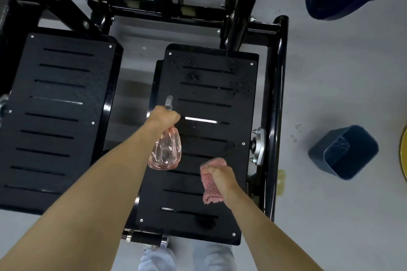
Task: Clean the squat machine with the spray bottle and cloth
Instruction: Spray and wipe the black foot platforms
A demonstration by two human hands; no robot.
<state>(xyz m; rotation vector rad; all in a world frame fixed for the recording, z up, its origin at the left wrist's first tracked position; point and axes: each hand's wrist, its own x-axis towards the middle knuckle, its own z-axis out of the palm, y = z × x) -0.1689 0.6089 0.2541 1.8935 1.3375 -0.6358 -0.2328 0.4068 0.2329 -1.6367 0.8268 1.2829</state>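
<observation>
View: one wide-angle camera, worn on the head.
Facing: steeply down onto the black slotted metal footplate (207,91) and the pale grey floor (330,94).
Nearness: close above the plate.

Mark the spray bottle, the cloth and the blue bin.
spray bottle (165,149), head view, on its clear pink body.
cloth (210,192), head view, on its lower fold.
blue bin (321,160), head view, on its outer wall.

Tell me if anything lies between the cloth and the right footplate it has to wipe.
Nothing visible does. The right hand holds the pink cloth above the bare near half of the right footplate; the spray bottle, in the left hand, hangs beside it.
</observation>
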